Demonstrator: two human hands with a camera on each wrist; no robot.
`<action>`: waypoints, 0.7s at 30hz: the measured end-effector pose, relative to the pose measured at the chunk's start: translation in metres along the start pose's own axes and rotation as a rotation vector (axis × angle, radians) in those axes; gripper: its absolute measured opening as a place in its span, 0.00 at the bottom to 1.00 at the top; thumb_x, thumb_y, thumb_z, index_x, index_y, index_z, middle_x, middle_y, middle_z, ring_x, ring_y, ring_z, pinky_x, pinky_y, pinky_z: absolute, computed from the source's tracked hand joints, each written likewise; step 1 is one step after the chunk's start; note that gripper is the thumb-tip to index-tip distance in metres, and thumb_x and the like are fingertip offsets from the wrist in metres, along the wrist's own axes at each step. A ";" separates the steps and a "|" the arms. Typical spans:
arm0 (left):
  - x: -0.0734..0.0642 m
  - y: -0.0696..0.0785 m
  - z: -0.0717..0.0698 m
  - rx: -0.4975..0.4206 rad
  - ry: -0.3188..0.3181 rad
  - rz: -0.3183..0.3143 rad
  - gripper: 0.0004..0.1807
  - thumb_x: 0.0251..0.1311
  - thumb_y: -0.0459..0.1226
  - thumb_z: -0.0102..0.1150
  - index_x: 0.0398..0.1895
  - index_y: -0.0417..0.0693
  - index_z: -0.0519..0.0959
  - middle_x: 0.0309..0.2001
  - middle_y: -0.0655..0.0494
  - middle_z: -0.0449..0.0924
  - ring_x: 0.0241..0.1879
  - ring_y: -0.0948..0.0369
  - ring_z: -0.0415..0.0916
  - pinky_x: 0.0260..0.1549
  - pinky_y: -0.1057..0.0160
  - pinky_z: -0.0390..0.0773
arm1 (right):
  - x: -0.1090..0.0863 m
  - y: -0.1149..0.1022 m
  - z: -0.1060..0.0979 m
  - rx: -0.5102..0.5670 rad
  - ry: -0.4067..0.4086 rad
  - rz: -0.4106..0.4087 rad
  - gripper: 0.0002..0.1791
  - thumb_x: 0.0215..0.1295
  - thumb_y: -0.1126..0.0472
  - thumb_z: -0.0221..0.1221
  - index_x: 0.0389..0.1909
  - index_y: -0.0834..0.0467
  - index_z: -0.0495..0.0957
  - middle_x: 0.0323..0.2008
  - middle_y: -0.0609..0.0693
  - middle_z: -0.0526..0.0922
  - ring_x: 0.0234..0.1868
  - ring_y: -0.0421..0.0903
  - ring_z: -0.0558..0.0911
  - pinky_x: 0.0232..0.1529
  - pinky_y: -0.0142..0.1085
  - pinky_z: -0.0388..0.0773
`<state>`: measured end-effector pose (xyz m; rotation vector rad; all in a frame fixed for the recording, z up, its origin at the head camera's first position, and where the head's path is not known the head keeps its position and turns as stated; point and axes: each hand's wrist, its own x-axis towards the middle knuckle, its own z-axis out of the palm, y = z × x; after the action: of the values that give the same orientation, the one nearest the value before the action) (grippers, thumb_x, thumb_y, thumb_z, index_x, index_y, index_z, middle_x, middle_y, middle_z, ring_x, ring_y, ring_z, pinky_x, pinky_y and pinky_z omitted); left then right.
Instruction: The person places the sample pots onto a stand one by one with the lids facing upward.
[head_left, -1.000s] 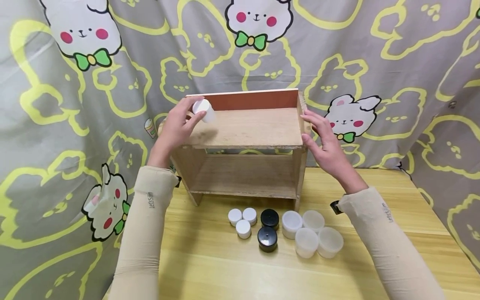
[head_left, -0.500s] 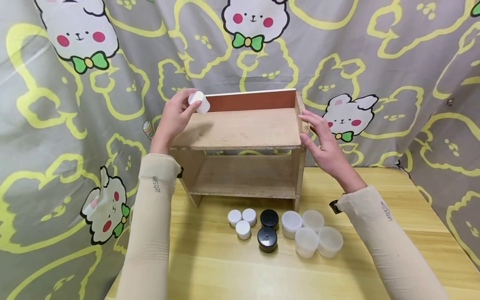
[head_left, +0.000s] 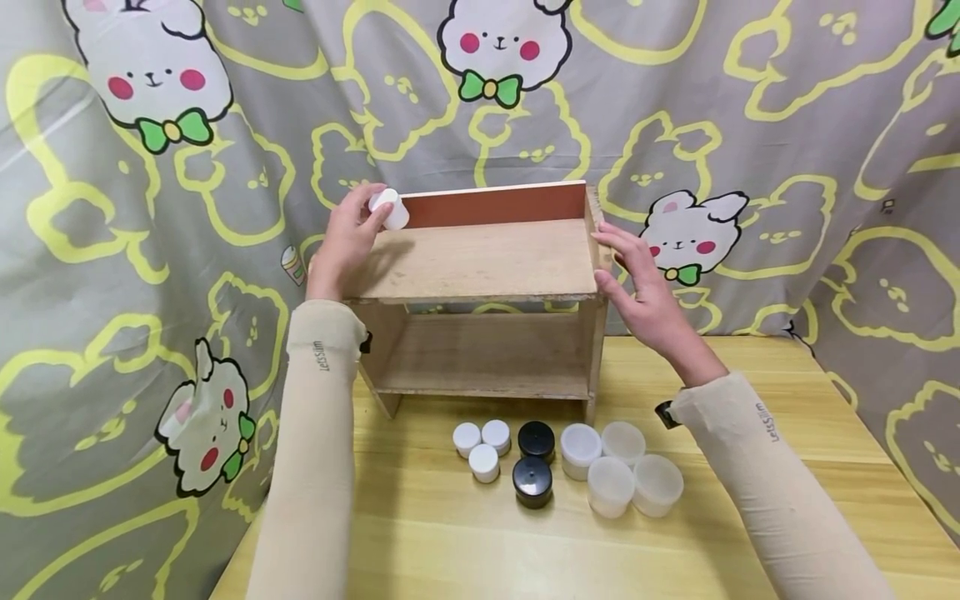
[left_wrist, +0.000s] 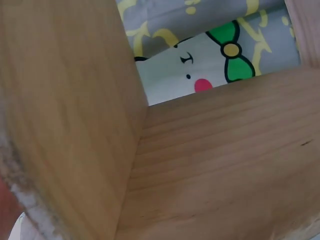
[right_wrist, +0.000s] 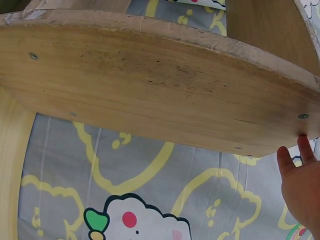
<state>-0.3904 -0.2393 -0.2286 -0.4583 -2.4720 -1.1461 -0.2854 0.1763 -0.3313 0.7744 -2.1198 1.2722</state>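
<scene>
In the head view my left hand pinches a small white lidded jar, tilted, at the back left of the top board of a wooden shelf. Whether the jar touches the board cannot be made out. The left wrist view has only the shelf's inside, with the hand out of sight. My right hand rests its extended fingertips against the shelf's right side. From the right wrist, the fingers meet the outer side panel near its end.
Before the shelf on the wooden table stand three white jars, two black jars and several translucent tubs. A patterned curtain hangs close behind and at the sides.
My left hand has carried the white jar slightly left and toward the back of the top board. The right hand stays against the shelf's side.
</scene>
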 end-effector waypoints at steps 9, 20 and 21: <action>0.001 -0.010 0.008 0.053 -0.001 0.024 0.24 0.79 0.39 0.50 0.73 0.39 0.69 0.59 0.37 0.72 0.46 0.57 0.74 0.46 0.70 0.75 | 0.000 0.002 -0.001 0.005 -0.001 -0.010 0.28 0.75 0.71 0.55 0.74 0.59 0.67 0.80 0.52 0.59 0.80 0.53 0.59 0.77 0.62 0.58; 0.000 -0.026 0.013 -0.072 -0.003 -0.076 0.27 0.78 0.41 0.51 0.74 0.37 0.63 0.66 0.38 0.72 0.59 0.56 0.72 0.58 0.61 0.77 | -0.001 0.003 -0.001 0.003 -0.008 -0.015 0.29 0.74 0.70 0.56 0.74 0.57 0.67 0.79 0.48 0.59 0.80 0.50 0.59 0.77 0.60 0.59; 0.000 -0.027 0.014 -0.087 0.002 -0.082 0.27 0.78 0.41 0.52 0.73 0.37 0.63 0.65 0.39 0.73 0.57 0.58 0.73 0.56 0.64 0.77 | 0.000 0.003 -0.002 0.002 -0.008 -0.017 0.29 0.74 0.70 0.56 0.74 0.57 0.67 0.79 0.48 0.59 0.79 0.50 0.59 0.77 0.60 0.59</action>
<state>-0.4046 -0.2450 -0.2543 -0.3830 -2.4665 -1.2899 -0.2867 0.1787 -0.3325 0.7981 -2.1140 1.2644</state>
